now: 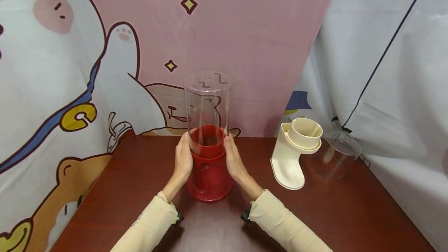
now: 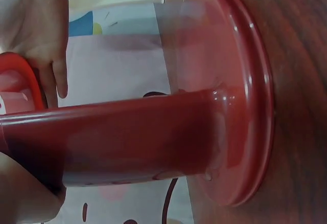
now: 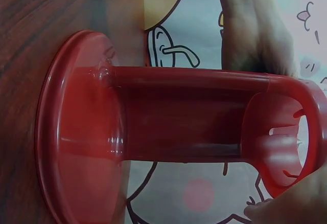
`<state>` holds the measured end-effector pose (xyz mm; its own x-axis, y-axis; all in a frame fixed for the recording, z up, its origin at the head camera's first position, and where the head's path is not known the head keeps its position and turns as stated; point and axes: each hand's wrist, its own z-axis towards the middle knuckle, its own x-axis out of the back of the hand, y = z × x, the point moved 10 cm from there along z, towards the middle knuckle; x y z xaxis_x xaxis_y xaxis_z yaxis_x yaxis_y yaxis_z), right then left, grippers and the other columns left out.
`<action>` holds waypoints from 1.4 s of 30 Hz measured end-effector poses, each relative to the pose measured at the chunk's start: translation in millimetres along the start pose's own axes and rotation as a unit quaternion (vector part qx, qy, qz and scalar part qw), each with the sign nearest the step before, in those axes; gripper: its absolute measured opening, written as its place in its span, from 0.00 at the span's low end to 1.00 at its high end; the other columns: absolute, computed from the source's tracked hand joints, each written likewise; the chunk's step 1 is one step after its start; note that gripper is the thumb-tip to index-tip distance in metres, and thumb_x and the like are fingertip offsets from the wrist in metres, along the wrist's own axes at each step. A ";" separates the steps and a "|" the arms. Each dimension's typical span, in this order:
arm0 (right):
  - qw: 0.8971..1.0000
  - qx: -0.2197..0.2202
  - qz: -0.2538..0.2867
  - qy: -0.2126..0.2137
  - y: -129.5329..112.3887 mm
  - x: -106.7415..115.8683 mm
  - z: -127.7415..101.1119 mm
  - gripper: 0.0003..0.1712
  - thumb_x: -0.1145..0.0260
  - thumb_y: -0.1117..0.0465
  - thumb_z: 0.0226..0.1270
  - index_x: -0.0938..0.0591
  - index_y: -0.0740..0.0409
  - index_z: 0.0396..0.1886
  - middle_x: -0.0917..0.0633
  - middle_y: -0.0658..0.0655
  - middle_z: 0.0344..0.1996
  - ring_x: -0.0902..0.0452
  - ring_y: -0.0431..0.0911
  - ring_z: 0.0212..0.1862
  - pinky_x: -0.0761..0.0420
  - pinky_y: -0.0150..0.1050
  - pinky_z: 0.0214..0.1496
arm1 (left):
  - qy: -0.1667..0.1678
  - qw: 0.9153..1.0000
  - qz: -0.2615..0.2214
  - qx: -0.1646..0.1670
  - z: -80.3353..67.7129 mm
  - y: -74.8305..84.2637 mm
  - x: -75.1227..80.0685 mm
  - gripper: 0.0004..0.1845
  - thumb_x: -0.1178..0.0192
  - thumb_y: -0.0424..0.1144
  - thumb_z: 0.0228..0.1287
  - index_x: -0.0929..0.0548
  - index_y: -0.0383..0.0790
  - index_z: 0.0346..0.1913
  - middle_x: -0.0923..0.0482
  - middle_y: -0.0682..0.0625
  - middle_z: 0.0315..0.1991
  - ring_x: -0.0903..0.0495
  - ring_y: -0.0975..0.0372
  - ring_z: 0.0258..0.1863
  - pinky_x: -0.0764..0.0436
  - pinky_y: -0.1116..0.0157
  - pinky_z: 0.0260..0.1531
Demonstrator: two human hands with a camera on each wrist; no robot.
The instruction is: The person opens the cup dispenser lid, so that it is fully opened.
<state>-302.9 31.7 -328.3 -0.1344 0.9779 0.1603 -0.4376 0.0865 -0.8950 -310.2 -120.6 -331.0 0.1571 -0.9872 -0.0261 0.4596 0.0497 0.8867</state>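
A red stand with a wide round base and a ring-shaped collar stands upright on the table. A clear cylinder with dark marks near its top rises from the collar. My left hand holds the left side, around the height where cylinder and collar meet. On the opposite side my right hand holds it at the same height. In the left wrist view the curved column runs up from the base; the right hand shows beyond it. In the right wrist view the collar lies between both hands.
To the right stands a cream stand with its own round collar. Beside it a second clear cylinder, shorter, sits near the table's right edge. A printed cloth hangs behind the dark red wooden table, with white cloth on the right.
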 end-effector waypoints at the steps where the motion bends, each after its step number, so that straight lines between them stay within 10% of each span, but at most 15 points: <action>1: 1.000 0.000 0.000 -0.002 -0.7 -0.6 -0.6 0.27 0.70 0.55 0.74 0.49 0.60 0.69 0.44 0.58 0.68 0.54 0.48 0.70 0.53 0.48 0.70 | 0.006 1.000 0.001 0.002 -1.7 0.9 0.9 0.20 0.68 0.38 0.72 0.27 0.32 0.50 0.33 0.51 0.26 0.31 0.65 0.38 0.31 0.75 0.41; 9: 0.999 -0.036 -0.007 -0.010 1.0 -2.8 -19.2 0.28 0.71 0.55 0.74 0.51 0.61 0.69 0.50 0.60 0.69 0.59 0.50 0.71 0.58 0.53 0.70 | 0.028 0.999 -0.022 0.025 -18.8 -9.3 4.7 0.22 0.69 0.41 0.73 0.32 0.35 0.60 0.31 0.44 0.59 0.34 0.62 0.60 0.38 0.65 0.62; 16: 1.000 0.010 0.012 -0.015 1.2 -2.4 -40.6 0.27 0.71 0.48 0.73 0.45 0.49 0.68 0.41 0.50 0.67 0.50 0.45 0.69 0.51 0.53 0.68 | 0.034 0.999 -0.021 -0.009 -43.9 -7.5 5.6 0.22 0.68 0.44 0.72 0.30 0.41 0.59 0.29 0.48 0.58 0.34 0.63 0.60 0.37 0.73 0.60; 28: 0.997 0.054 0.036 -0.046 -19.6 -13.5 -89.5 0.30 0.74 0.42 0.71 0.48 0.46 0.69 0.42 0.47 0.67 0.50 0.42 0.69 0.47 0.25 0.65 | 0.008 0.999 -0.034 -0.015 -95.9 22.4 10.8 0.22 0.74 0.37 0.73 0.31 0.44 0.59 0.29 0.50 0.57 0.32 0.60 0.59 0.34 0.73 0.57; 34: 0.993 0.072 0.070 -0.063 -31.9 -18.1 -100.6 0.32 0.75 0.43 0.71 0.51 0.50 0.70 0.44 0.51 0.68 0.51 0.44 0.69 0.49 0.24 0.66 | -0.131 0.986 -0.099 0.020 -107.3 21.7 4.7 0.23 0.75 0.44 0.73 0.45 0.44 0.67 0.42 0.47 0.65 0.40 0.61 0.64 0.37 0.73 0.59; 38: 0.983 0.122 0.111 -0.076 -63.1 -9.3 -89.6 0.35 0.72 0.41 0.70 0.54 0.55 0.70 0.47 0.55 0.69 0.53 0.45 0.70 0.47 0.27 0.67 | -0.265 0.957 -0.118 -0.022 -115.6 18.8 -1.5 0.37 0.53 0.47 0.66 0.61 0.44 0.69 0.50 0.43 0.68 0.39 0.54 0.63 0.36 0.69 0.57; 42: 0.965 0.219 0.135 -0.054 -114.9 6.8 -58.6 0.46 0.63 0.33 0.64 0.54 0.63 0.68 0.44 0.62 0.68 0.51 0.53 0.69 0.45 0.38 0.69 | -0.307 0.948 -0.066 -0.058 -115.8 9.4 -3.6 0.57 0.32 0.48 0.46 0.64 0.44 0.69 0.52 0.46 0.69 0.37 0.51 0.62 0.30 0.64 0.55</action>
<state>-201.4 39.5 -248.8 -0.3784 0.9256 0.0091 -0.7041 -0.2815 -0.6519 -205.3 -99.0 -376.0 -0.4302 -0.8862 0.1721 0.5389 -0.0991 0.8365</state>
